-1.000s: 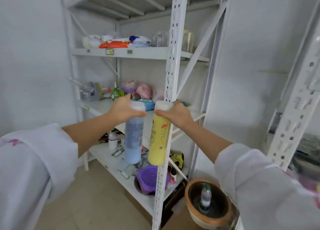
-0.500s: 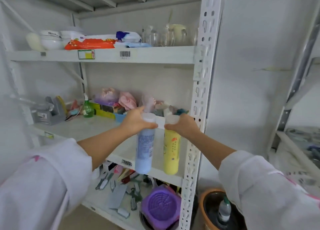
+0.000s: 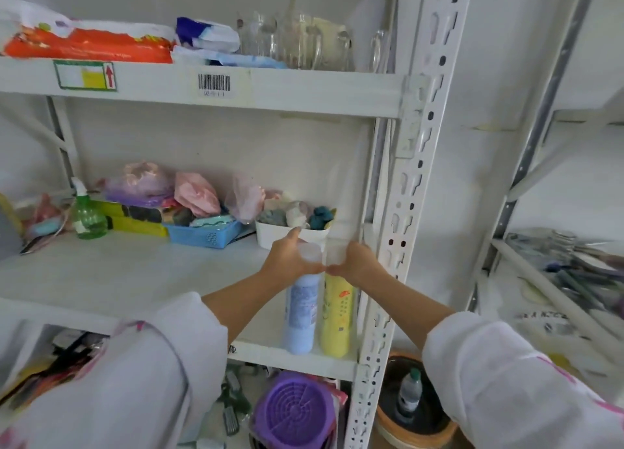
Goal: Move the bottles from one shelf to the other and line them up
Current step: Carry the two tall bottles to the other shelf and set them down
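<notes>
On the middle shelf, right front corner: two tall bottles were seen standing upright, side by side and touching, close to the front edge.
Blue bottle (image 3: 300, 313): it was held at the top by the left hand (image 3: 290, 258), its base apparently set on the middle shelf (image 3: 135, 273); a printed label was visible but too blurred to be read.
Yellow bottle (image 3: 337, 317): it was held at the top by the right hand (image 3: 356, 259), just beside the perforated white upright (image 3: 405, 212) of the rack.
Left hand: it was closed around the pale cap of the blue bottle, fingers wrapped over the top, index finger raised slightly.
Right hand: it was closed around the cap of the yellow bottle, thumb side turned toward the left hand; the two hands were almost touching.
Sleeves: loose white sleeves were pushed back above both forearms.
Behind the bottles: a white tub (image 3: 290, 234) of balled-up items was placed near the back, with a blue basket (image 3: 202, 234) to its left.
Far left of the same shelf: a green spray bottle (image 3: 86, 217) was seen upright, well apart from the held pair.
Upper shelf: an orange packet (image 3: 91, 47) and a cluster of clear glass mugs (image 3: 297, 43) were stored there.
Below: a purple strainer (image 3: 293, 415) was seen on the lower level.
Floor, right of the upright: a small bottle (image 3: 408, 394) was standing inside a brown-rimmed pot (image 3: 418, 435).
</notes>
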